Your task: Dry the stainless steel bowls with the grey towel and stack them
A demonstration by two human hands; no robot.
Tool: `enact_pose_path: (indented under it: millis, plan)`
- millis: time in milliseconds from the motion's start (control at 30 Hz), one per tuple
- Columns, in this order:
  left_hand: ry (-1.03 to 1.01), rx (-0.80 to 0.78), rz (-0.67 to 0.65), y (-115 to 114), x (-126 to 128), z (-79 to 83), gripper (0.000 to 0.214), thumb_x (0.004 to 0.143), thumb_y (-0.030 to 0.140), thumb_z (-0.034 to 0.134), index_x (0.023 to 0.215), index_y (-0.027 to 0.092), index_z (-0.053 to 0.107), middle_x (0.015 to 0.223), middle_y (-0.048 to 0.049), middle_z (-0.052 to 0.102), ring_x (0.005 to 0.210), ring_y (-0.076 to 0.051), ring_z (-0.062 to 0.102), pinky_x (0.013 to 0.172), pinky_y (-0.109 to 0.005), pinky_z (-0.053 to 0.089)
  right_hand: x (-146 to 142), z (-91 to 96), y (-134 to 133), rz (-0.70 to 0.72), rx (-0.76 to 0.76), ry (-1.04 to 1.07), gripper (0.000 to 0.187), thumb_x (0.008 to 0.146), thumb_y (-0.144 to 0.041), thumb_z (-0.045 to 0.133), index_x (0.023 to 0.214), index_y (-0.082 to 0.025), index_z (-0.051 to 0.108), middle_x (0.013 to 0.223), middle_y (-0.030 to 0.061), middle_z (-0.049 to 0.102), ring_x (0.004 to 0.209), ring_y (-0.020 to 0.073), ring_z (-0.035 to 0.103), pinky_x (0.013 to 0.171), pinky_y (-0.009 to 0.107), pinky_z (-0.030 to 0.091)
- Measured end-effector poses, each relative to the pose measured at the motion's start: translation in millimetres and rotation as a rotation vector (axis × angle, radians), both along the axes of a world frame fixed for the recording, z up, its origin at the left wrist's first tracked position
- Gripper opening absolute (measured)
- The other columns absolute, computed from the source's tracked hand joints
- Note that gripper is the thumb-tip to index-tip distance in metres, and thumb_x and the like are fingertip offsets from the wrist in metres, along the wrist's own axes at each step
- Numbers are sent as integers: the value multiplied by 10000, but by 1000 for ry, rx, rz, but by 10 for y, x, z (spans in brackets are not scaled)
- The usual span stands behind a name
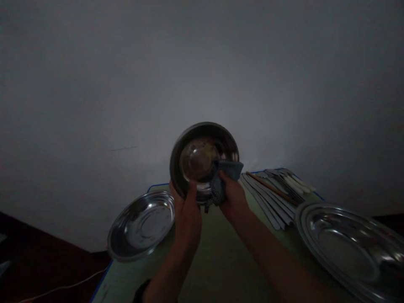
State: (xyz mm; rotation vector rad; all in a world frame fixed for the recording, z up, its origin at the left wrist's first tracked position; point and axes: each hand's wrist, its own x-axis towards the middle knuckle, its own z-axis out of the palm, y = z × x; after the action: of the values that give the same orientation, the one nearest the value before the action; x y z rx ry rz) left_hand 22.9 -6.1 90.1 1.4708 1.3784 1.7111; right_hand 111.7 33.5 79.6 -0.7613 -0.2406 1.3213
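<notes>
A round metal bowl point(198, 160) is held up above the table, tilted so that its inside faces me. My left hand point(187, 210) grips its lower left rim, with the thumb over the edge and the fingers mostly hidden behind. In my right hand point(233, 195) is a dark grey, checked cloth point(217, 185), bunched against the bowl's lower right side. Part of the cloth sticks out past the rim, and the right fingers are largely hidden by it.
On the green table point(217, 261) a shallow metal basin point(145, 227) stands at the left. A large metal dish point(347, 248) lies at the right. Several knives point(268, 202), a brown stick point(271, 188) and white-handled utensils point(296, 183) lie behind it. A pale wall point(202, 63) rises behind.
</notes>
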Motion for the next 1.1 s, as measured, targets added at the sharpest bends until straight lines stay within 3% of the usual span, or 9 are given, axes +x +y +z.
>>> enact_pose_path:
  millis: [100,233,267,333,433,567,667,867,1100]
  plan:
    - [-52,-76,-62,-24,30,21,605,828,303,557,1384,205,340,1380,-94,518,1276,-232,477,1062,-369,379,47,-64,52,26,-56,-72,98,675,-182,630,771,-175,614,714,22,703,622,158,659,609,294,544]
    - [-46,-114,-174,11,-170,211,503,776,291,573,1251,154,482,1215,-100,632,1130,-240,585,963,-356,466,331,-89,123,34,-11,-208,206,580,-154,683,779,-168,632,673,11,687,593,166,632,603,302,518]
    - [-34,-104,-220,33,-249,259,501,791,285,553,1273,173,470,1234,-88,625,1132,-232,585,963,-360,465,411,-79,126,42,39,-308,253,565,-159,700,812,-166,644,704,15,694,626,175,634,626,311,511]
    - [33,-59,-223,85,-404,327,469,797,306,544,1253,202,502,1220,-68,633,1103,-232,599,945,-380,471,544,-38,104,7,192,-702,281,591,-197,697,867,-170,652,762,15,694,702,184,624,678,320,486]
    - [393,-105,-230,152,-551,330,384,807,333,537,1153,175,583,1095,-88,683,1002,-244,634,884,-410,490,634,63,11,-47,428,-1287,189,707,-192,595,889,-170,641,805,22,680,757,176,600,713,305,450]
    - [662,-84,-250,186,-531,183,326,793,249,510,1079,158,639,1082,-123,707,979,-240,660,856,-397,508,595,172,-128,82,711,-1653,332,701,-35,475,954,-184,628,913,36,688,837,159,614,764,272,441]
    - [700,-62,-255,189,-452,86,335,800,208,468,1060,170,675,1021,-112,737,930,-240,687,817,-379,525,553,183,-167,120,762,-1754,411,687,5,453,1008,-190,620,988,46,687,910,165,623,806,274,439]
    - [730,-46,-257,202,-393,43,389,829,163,428,1147,145,651,1089,-126,722,995,-243,681,860,-375,516,531,137,-130,-40,599,-1887,261,751,-66,521,934,-206,643,891,37,715,813,188,656,696,276,431]
    - [630,52,-178,208,-345,-149,373,869,174,413,1169,151,633,1100,-90,723,988,-215,683,848,-353,528,572,40,-68,-138,580,-1802,239,777,-107,540,953,-209,666,903,36,743,818,181,690,720,264,457]
